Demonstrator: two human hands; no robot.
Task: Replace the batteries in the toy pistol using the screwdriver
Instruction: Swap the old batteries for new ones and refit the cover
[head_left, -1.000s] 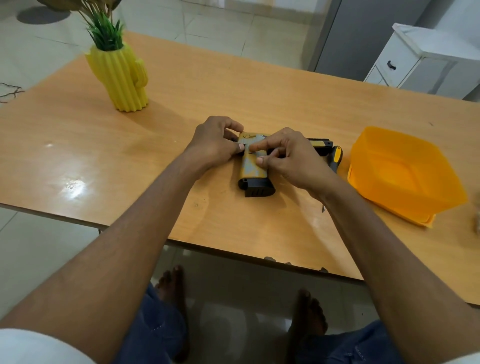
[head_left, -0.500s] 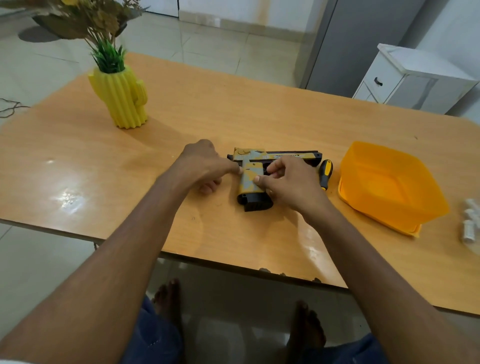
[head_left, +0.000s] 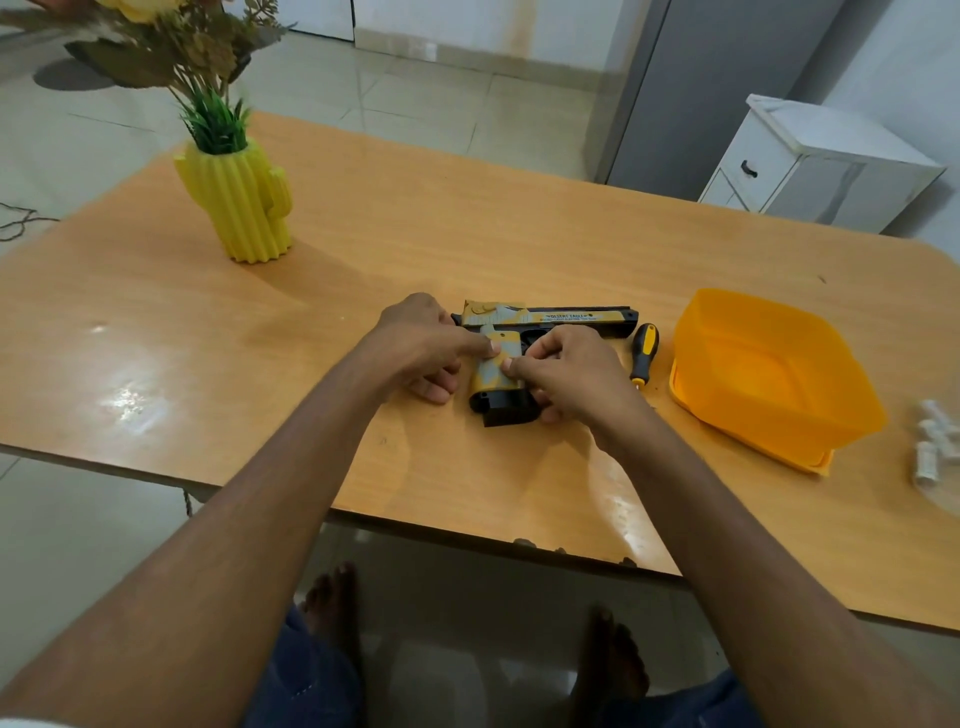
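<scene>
We find the toy pistol lying flat on its side on the wooden table, barrel toward the orange tub, grip toward the near edge. Our left hand holds the grip from its left, thumb tip pressed on the grip panel. Our right hand pinches the same panel from the other side, fingers curled at its edge. The screwdriver lies untouched just beside the pistol, between it and the tub. White cylinders, probably the batteries, rest well apart at the table's right edge.

We judge the step in hand to be working the battery cover on the grip. Whether its screw is in or out is too small to tell. The next move calls for an even pull on the panel, or else the screwdriver.
</scene>
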